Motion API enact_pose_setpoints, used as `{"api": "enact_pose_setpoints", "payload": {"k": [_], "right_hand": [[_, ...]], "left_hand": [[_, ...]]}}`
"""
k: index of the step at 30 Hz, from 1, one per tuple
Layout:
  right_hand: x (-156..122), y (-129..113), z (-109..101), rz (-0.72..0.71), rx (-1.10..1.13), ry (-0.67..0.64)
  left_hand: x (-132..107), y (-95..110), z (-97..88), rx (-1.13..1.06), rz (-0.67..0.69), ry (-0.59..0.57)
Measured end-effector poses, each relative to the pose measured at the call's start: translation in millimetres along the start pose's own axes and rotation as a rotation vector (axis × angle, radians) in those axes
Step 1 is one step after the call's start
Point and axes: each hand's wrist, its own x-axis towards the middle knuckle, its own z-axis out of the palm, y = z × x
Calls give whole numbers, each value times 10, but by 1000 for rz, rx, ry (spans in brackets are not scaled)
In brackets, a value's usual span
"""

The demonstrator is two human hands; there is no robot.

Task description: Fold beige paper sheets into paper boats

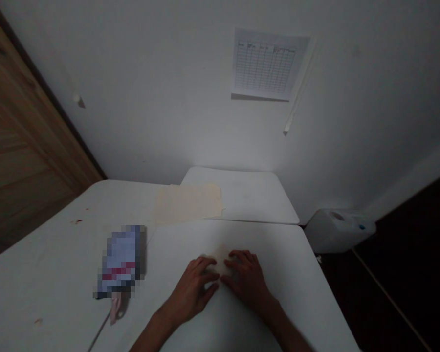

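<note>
- Head view: white table [286, 264] in a dim room, set against a white wall with a printed chart [266, 66] at 12 o'clock. A wooden door [18, 146] is at 9 o'clock.
- Left hand [194, 288] and right hand [247, 281] lie palm down, side by side near the table's middle. Fingers are nearly flat, slightly spread and grip nothing.
- Fingertips of both hands rest on a faint tan patch [220, 255]. It is too dim to tell whether this is thin paper or a stain.
- Risk: if the patch is paper, uneven pressure could likely crease it or skid it on the smooth top.
- Risk: a blurred-out box [121, 261] sits at 9 o'clock of the left hand, with a pinkish tag [115, 308] and a cord below it. A leftward sweep of the forearm could snag them.
- Risk: low light makes the patch's outline easy to misjudge.
- Edges: the table's right edge drops off at 3 o'clock, near the right hand. A white bin [337, 227] stands on the dark floor beyond it.
- Room: bare tabletop at 12 o'clock reaches up to a cream folder [188, 203], which lies well apart from the hands. A second white table [249, 195] stands behind it.
</note>
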Motion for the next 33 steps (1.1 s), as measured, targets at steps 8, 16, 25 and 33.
{"api": "enact_pose_setpoints", "payload": {"k": [8, 16, 25, 33], "right_hand": [[22, 3, 27, 76, 63, 80], [51, 218, -69, 185, -25, 113], [66, 209, -56, 121, -74, 89], [79, 185, -96, 18, -196, -34]], "left_hand": [[22, 39, -48, -2, -20, -35], [10, 30, -38, -23, -6, -25], [60, 38, 12, 18, -26, -22], [100, 14, 45, 37, -34, -2]]}}
